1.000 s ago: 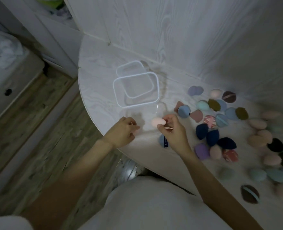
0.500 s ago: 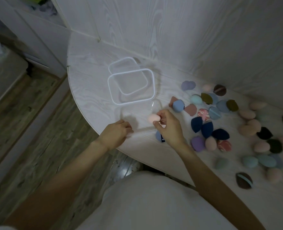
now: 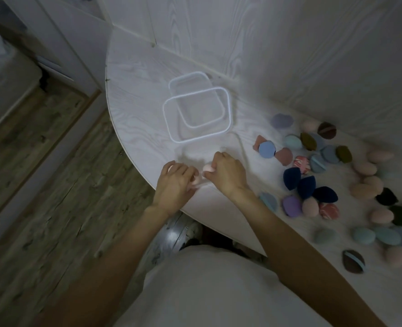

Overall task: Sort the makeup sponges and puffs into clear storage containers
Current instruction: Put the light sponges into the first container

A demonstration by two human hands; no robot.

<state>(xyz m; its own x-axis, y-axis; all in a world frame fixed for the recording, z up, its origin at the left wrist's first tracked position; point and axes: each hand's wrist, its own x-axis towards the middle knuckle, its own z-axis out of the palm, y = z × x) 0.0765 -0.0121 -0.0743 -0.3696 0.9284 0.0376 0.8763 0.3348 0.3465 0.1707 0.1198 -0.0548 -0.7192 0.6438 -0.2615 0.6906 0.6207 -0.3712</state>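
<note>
Fingers (image 3: 215, 159) of the right hand (image 3: 227, 177) curled, pinching a pale pink sponge (image 3: 207, 168) at the tips. Left hand (image 3: 175, 182) curled too, closed round something pale pink (image 3: 196, 181) (too blurred to name for certain). Both hands close together, nearly touching, near the front edge of the white table (image 3: 138, 128).

Just beyond the knuckles, two clear containers (image 3: 196, 114), the smaller one seeming to sit inside or behind the larger; cannot tell which. Nothing coloured visible inside either.

Off to the right, well apart from the containers, a scatter of sponges and puffs: a light blue puff (image 3: 266, 149), three navy puffs (image 3: 305, 187) in a cluster, a purple puff (image 3: 292, 205), a marbled red one (image 3: 329, 211), peach sponges (image 3: 365, 177) farther out, a brown puff with a blue strap (image 3: 353, 261) nearest the table's edge.

Wooden floor (image 3: 53, 185) below on the left.
</note>
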